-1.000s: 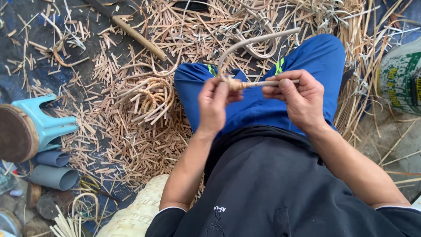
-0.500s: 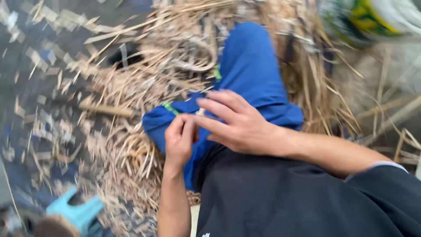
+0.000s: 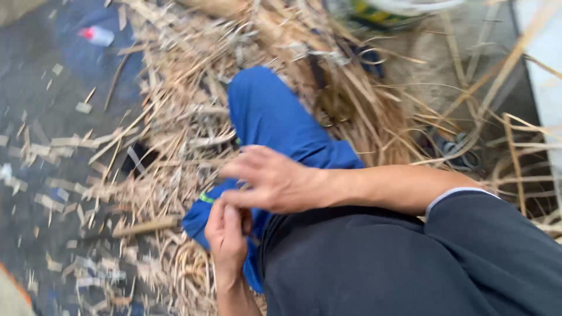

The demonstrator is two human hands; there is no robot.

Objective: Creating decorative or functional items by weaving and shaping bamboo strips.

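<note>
The picture is blurred by motion, so fine detail is lost. The person sits with blue trousers [image 3: 275, 126] stretched out over a floor [image 3: 41, 117] littered with pale cane strips and shavings [image 3: 175, 134].

The right hand [image 3: 275, 181] reaches across the body over the lap, palm down, fingers loosely spread and slightly curled; nothing can be made out in its grasp. The left hand [image 3: 227, 237] sits just beneath it, close to the thigh, fingers drawn together and pointing up toward the right hand. The two hands touch or nearly touch where the right thumb meets the left fingertips. Whether the left hand pinches a thin strip cannot be told through the blur.

A dark shirt [image 3: 374, 263] fills the lower right. A short brown stick [image 3: 146, 226] lies on the floor just left of the left hand, among the shavings. A heavier pile of long cane stalks [image 3: 374, 99] lies beyond the knee, and a small light-coloured bottle [image 3: 96, 35] lies well apart at the upper left.
</note>
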